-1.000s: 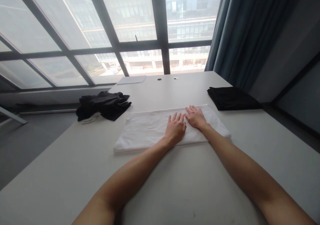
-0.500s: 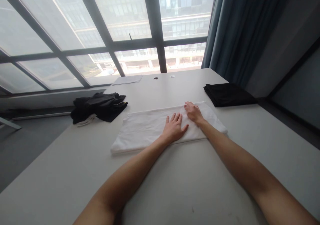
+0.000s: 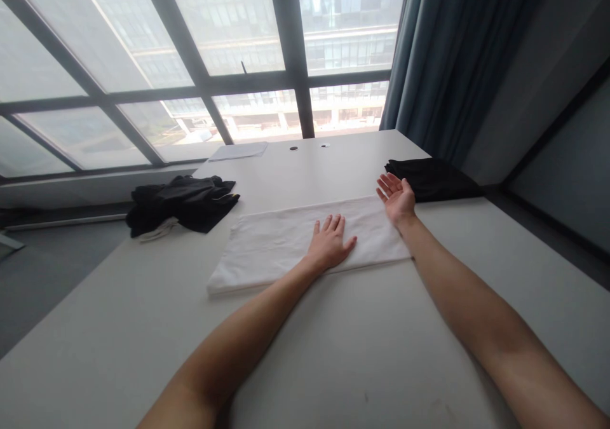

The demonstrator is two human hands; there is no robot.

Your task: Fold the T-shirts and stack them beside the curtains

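A folded white cloth lies flat across the middle of the white table. My left hand rests palm down on the cloth's middle, fingers spread. My right hand is at the cloth's right end, palm turned up and fingers stretched out, holding nothing. Just beyond it lies a folded black garment.
A crumpled black garment with a bit of white sits at the table's left edge. A sheet of paper and two cable holes are at the far edge by the window. A blue curtain hangs at the right.
My right hand slid from the cloth's middle to its right end and turned palm up. My left hand stayed pressed on the cloth.
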